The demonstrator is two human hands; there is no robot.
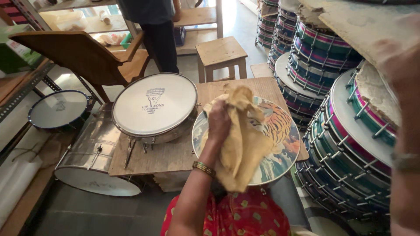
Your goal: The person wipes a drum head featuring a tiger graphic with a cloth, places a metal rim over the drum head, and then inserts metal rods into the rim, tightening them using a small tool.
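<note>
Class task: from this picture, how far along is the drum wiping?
Done: cannot tell; nothing shows any drum already wiped. In hand: the left hand presses a yellow cloth on the tiger drum. Left: the white drum lies untouched. The right hand is raised, blurred.

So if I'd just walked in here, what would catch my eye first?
Probably the tiger-print drum at the centre, lying flat on the wooden board, with the left hand pressing a yellow cloth onto it. Next, the stacks of striped drums filling the right side. Left of the tiger drum sits a white-headed metal drum.
</note>
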